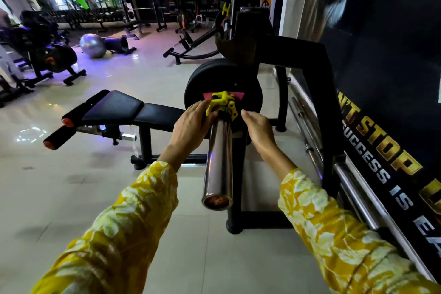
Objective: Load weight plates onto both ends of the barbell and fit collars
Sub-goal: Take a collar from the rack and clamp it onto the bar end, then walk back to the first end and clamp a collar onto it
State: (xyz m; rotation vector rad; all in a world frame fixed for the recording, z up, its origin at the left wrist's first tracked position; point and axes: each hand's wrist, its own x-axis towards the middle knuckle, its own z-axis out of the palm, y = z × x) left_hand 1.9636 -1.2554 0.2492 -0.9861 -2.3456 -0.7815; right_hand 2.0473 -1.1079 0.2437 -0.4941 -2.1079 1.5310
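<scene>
The chrome barbell sleeve (219, 162) points toward me, resting in a black rack. Black weight plates (198, 86) sit on it, the outer one with a red label. A yellow collar (220, 104) is around the sleeve, up against the plates. My left hand (191, 124) grips the collar's left side with its fingertips. My right hand (256, 126) is at the collar's right side, fingers curled; whether they touch it I cannot tell. At the bar's far end another yellow collar (225, 8) shows.
A black bench (133, 112) with orange-capped rollers stands to the left of the rack (310, 67). Spare bars (310, 141) lie along the banner wall on the right. A silver exercise ball (92, 45) and other machines stand across the tiled floor.
</scene>
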